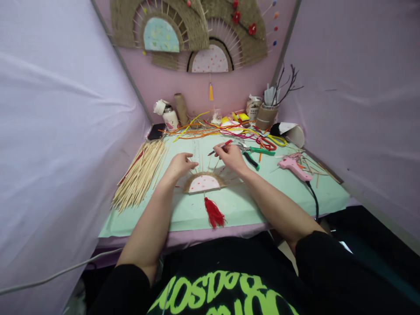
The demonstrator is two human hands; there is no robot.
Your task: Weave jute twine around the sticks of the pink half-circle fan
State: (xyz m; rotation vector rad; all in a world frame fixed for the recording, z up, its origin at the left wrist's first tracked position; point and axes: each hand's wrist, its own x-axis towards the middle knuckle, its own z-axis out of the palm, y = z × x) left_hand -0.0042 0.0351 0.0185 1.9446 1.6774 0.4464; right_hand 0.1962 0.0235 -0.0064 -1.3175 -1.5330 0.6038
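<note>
On the table in front of me lies a small half-round fan (pixel 204 183), with a spotted white centre, a brown woven band and thin sticks spreading outward. A red tassel (pixel 214 213) hangs from its straight edge toward me. Pinched in my right hand (pixel 231 157) is a red pen (pixel 225 144), its dark tip pointing left above the fan's sticks. At the fan's upper left my left hand (pixel 181 166) has thumb and fingers apart, close to the sticks; whether it touches one I cannot tell. A clear ruler (pixel 196 153) lies just beyond the fan.
Bundled wooden sticks (pixel 140 177) lie at left. Green-handled pliers (pixel 259 152) and a pink glue gun (pixel 295 168) with a cord lie at right. Coloured pipe cleaners (pixel 200 129), a white bottle (pixel 170 118) and a brush holder (pixel 266 116) line the back. Large woven fans (pixel 254 48) hang behind.
</note>
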